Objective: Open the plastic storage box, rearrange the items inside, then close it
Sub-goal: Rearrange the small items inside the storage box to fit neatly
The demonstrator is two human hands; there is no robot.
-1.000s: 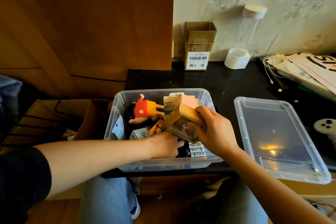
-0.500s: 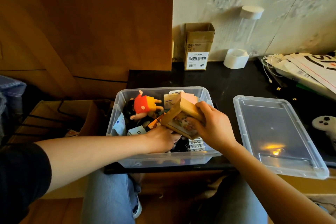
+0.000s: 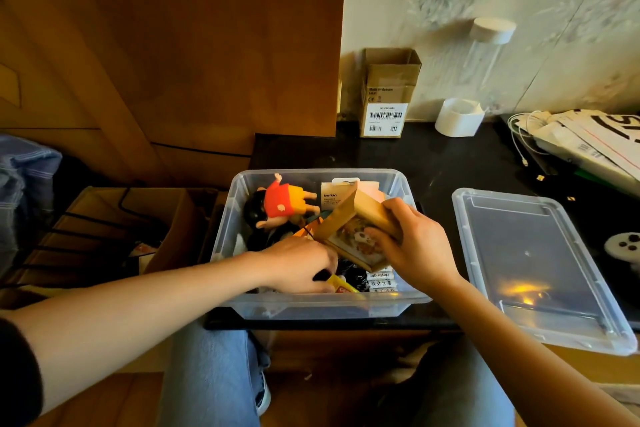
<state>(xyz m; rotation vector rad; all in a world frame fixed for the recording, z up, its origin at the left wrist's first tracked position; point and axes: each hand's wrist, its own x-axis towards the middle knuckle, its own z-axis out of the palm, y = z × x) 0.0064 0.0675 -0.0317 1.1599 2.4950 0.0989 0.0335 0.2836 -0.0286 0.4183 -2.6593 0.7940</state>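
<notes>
- Box (image 3: 313, 305): stood open on worktop (image 3: 433, 163); lid (image 3: 533, 263) laid beside it.
- Right hand (image 3: 417, 246): grip clamped on carton (image 3: 353, 229), lowered slightly since before.
- Left hand (image 3: 301, 267): reached deeper among contents; grip state could not be told. Rearranging judged under way.

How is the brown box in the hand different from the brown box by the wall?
The tan cardboard box with a cartoon picture is tilted, gripped by the right hand over the clear plastic storage box. The tall brown cardboard box with barcode labels stands upright on the black table, top flaps open. Both are cardboard.
</notes>
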